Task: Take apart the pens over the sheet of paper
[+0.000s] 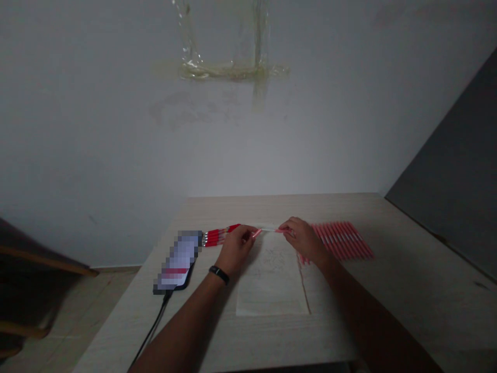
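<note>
Left hand [236, 249] and right hand [303, 240] pinch a pale pen [267, 228] by both ends, held crosswise above a paper sheet [272, 280].

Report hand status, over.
Left hand, right hand both on pink pen. Paper sheet beneath. Red pens left, pink pens right.

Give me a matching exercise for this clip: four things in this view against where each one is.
Things:
1. Pale pen
2. Phone
3. Fanned red-and-white pens
4. Sheet of paper

Places:
A. Just past the right hand
B. Held between both hands, with the left hand at one end
C. On the table, below both hands
D. To the left of the left hand

Pairs: 1-B, 2-D, 3-A, 4-C
</note>
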`<act>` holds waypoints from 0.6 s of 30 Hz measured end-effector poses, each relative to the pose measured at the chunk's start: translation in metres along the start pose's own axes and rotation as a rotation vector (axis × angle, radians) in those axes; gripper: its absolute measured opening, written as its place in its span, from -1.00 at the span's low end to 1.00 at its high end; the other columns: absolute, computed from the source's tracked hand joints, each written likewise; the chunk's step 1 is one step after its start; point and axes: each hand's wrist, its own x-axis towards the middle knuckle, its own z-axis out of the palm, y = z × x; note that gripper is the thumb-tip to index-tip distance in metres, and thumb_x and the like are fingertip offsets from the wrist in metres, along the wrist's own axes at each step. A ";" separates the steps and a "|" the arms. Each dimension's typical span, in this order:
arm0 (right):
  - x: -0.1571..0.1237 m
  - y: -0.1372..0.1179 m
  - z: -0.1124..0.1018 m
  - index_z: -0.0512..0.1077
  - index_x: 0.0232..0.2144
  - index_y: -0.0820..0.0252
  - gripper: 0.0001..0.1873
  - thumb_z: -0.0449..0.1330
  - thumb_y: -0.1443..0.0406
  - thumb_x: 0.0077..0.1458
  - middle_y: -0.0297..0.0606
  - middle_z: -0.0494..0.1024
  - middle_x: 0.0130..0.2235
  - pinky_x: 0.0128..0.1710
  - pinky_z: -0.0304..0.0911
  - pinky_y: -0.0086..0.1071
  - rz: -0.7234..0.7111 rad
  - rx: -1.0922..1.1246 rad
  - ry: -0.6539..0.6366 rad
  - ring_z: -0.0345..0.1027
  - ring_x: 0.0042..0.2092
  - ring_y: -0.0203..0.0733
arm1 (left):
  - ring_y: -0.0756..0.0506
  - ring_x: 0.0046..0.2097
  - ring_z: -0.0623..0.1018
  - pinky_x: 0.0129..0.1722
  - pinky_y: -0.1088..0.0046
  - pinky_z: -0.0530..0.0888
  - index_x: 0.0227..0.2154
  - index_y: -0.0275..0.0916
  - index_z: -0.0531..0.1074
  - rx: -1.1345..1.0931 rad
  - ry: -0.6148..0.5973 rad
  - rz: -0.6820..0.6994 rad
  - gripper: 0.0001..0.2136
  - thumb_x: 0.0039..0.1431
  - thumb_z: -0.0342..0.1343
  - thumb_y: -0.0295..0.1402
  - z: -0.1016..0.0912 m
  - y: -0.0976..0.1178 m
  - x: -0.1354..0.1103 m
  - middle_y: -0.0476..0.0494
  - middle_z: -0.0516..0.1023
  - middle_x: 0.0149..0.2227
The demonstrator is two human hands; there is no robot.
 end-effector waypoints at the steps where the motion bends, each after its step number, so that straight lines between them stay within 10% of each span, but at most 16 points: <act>1: 0.000 0.001 0.000 0.52 -0.24 0.18 -0.77 0.19 0.53 0.11 -0.23 0.54 -0.25 -0.13 0.27 -0.27 -0.013 -0.013 0.002 0.39 -0.17 -0.13 | -0.11 -0.26 0.52 -0.26 0.38 0.39 -0.15 -0.26 0.56 0.004 -0.007 0.004 -0.79 0.25 0.10 -0.31 0.000 -0.001 0.000 -0.17 0.60 -0.24; 11: 0.000 -0.012 0.005 0.54 -0.20 0.12 -0.83 0.24 0.44 0.19 -0.23 0.53 -0.22 -0.06 0.26 -0.24 -0.136 0.066 -0.047 0.36 -0.09 -0.11 | -0.11 -0.22 0.51 -0.20 0.38 0.39 -0.17 -0.21 0.60 0.052 -0.121 0.099 -0.79 0.25 0.08 -0.38 0.008 -0.004 -0.003 -0.17 0.59 -0.24; 18: -0.004 -0.020 0.003 0.47 -0.03 0.10 -0.77 0.16 0.34 0.28 -0.24 0.56 -0.19 -0.09 0.30 -0.29 0.083 0.247 -0.095 0.44 -0.14 -0.18 | -0.09 -0.25 0.50 -0.24 0.41 0.37 -0.21 -0.22 0.60 0.050 -0.123 0.082 -0.81 0.24 0.08 -0.43 0.009 -0.006 -0.002 -0.16 0.59 -0.26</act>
